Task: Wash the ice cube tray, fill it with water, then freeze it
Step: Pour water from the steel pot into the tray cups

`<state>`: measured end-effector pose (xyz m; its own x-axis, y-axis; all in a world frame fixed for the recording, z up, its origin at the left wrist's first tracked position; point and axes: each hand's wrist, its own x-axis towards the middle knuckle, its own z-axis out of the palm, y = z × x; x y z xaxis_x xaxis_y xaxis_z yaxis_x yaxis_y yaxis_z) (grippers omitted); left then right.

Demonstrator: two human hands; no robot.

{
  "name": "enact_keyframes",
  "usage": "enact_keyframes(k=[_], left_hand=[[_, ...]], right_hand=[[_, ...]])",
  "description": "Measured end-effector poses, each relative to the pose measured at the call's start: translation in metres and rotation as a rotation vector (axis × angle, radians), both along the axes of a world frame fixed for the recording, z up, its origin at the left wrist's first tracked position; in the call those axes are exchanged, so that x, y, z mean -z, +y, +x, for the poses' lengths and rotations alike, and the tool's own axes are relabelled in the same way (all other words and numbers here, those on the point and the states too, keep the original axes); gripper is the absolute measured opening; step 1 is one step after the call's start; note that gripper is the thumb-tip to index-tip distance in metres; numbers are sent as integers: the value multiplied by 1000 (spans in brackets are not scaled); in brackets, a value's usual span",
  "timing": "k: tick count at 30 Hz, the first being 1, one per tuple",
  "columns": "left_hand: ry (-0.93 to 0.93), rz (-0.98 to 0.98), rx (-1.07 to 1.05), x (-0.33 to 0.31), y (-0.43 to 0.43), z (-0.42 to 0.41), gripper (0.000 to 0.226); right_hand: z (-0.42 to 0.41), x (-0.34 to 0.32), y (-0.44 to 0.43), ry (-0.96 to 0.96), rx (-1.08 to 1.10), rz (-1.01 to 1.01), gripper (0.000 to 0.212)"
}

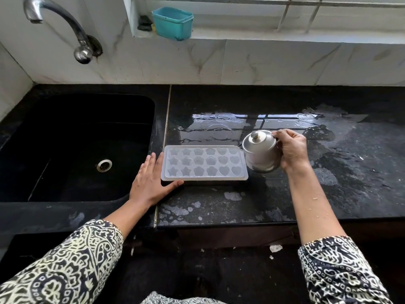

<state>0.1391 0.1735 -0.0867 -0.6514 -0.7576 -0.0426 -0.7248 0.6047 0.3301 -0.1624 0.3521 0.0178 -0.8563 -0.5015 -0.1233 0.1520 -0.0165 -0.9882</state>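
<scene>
A translucent white ice cube tray [203, 164] with star, flower and heart moulds lies flat on the wet black counter [241, 205], just right of the sink. My left hand [151, 178] rests flat against the tray's left end and front corner, fingers spread. A small steel lidded kettle [260, 153] is held by my right hand [292, 151] at the tray's right end. The kettle is tilted toward the tray, its lid on. I cannot tell whether water is pouring.
A black sink [72, 145] with a steel drain lies to the left, a chrome tap [57, 25] on the wall above it. A teal plastic tub [172, 23] stands on the window sill. Puddles cover the counter behind the tray.
</scene>
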Motion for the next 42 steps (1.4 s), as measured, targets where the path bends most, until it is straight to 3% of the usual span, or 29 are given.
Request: enact_keyframes(k=[7,15,20,28,33,38,42], left_hand=[[-1,6,5,-1,1,-2,119],[-4,9,10,-4,2,-3,117],[-1,11,9,-4,0,-2,116],[-1,12,24,-2,-3,-1,116],[-10,17,37,-2,-3,0,118],[-16,18,40,-1,-4,0,119],[-21,18,44,-1,-5,-1,119]], right_hand=[[19,-21,-20,-74,-86,-168,37],[60,-15,-61,-27,-258,-100,28],[85,-9,-84,41,-340,-1,38],[105,-7,-103,149,-356,79,38],[109,-6,-111,265,-375,134,27],[113,-6,-116,330,-395,153,42],[114,-5,-117,365,-407,167,40]])
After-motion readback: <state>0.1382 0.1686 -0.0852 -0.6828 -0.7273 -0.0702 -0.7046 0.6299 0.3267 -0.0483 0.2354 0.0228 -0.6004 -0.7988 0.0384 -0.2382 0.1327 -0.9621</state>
